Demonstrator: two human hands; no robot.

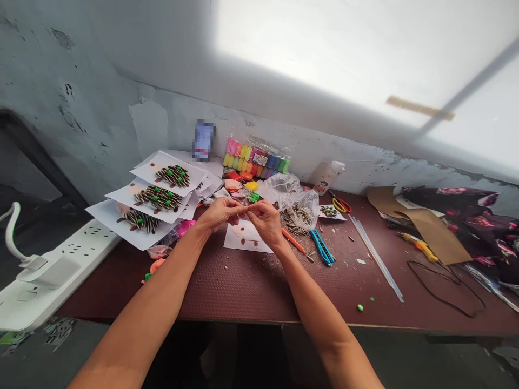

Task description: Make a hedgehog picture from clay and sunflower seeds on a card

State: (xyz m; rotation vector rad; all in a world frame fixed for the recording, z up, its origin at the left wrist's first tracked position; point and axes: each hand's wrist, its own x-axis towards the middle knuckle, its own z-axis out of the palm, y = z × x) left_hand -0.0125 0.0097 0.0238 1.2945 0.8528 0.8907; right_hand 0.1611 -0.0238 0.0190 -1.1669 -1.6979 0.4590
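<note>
My left hand (221, 214) and my right hand (264, 220) meet in the middle, fingertips pinched together. Whatever is between them is too small to make out. Just below lies a white card (232, 241) with a pale clay shape and small brown pieces, partly covered by my right hand. Striped sunflower seeds (298, 222) spill from a clear plastic bag (310, 208) beyond my right hand. An orange pen-like tool (294, 241) and a blue utility knife (321, 248) lie to its right. Lumps of coloured clay (251, 186) sit behind the hands.
Finished-looking seed hedgehog cards (158, 197) are stacked at left, near a white power strip (68, 265). A phone (203, 140), clay pack (259, 159) and bottle (330, 177) stand along the wall. At right are scissors (341, 205), clear sticks (377, 259) and a yellow glue gun (424, 248).
</note>
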